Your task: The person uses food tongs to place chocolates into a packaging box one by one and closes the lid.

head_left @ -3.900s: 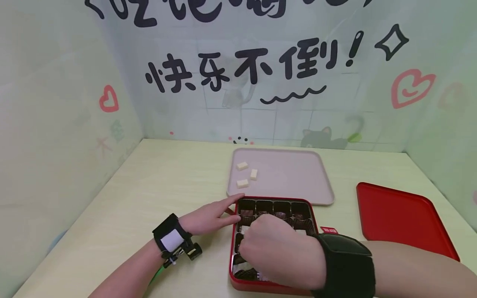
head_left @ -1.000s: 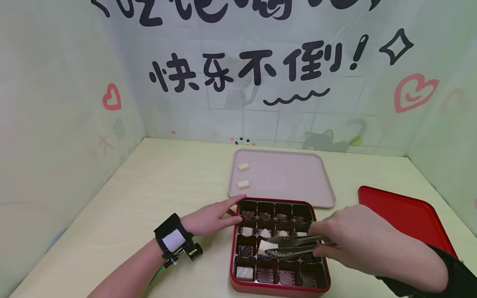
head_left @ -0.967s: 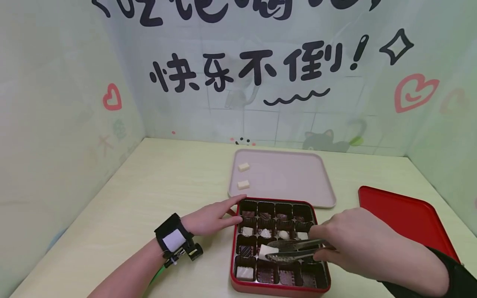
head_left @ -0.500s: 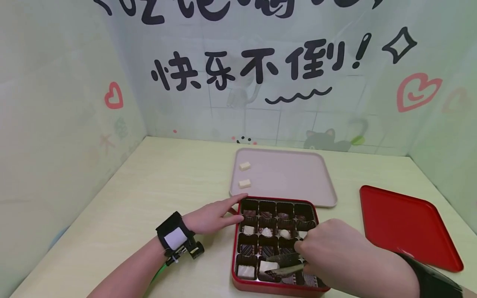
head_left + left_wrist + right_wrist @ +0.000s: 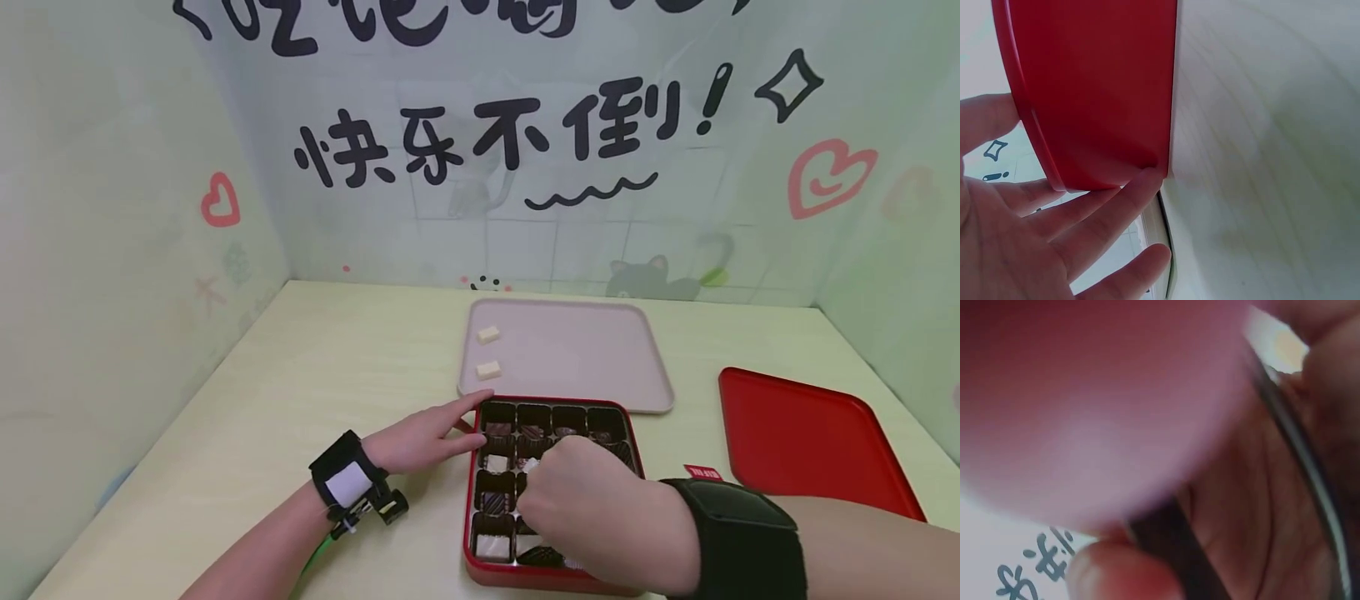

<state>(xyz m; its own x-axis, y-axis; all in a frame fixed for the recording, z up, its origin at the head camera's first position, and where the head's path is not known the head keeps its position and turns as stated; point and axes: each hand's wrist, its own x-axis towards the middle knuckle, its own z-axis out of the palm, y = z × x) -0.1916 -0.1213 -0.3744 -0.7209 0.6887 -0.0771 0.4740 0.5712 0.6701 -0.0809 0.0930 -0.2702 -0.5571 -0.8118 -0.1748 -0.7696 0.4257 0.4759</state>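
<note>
In the head view my right hand [image 5: 592,512] is over the front right of a red box [image 5: 510,575] with a dark compartmented insert. It grips metal tongs, whose dark tip [image 5: 542,557] shows in the second compartment from the left, front row, at a white block [image 5: 527,542]. The right wrist view shows the tongs' arms [image 5: 1300,447] inside the curled hand, partly covered by a blurred finger or thumb. My left hand [image 5: 416,440], fingers extended, touches the box's back left corner; in the left wrist view its fingers [image 5: 1100,228] lie against the red side wall.
Behind the box a pale pink tray [image 5: 577,342] bears two white blocks [image 5: 488,370] at its left. A red tray or lid [image 5: 810,442] lies to the right. Chocolates [image 5: 497,428] and white pieces sit in several compartments. Printed walls enclose the table.
A third white block has left the pink tray. With the tongs, my right hand has carried it over the box and down into the front row. The left hand stays at the box.
</note>
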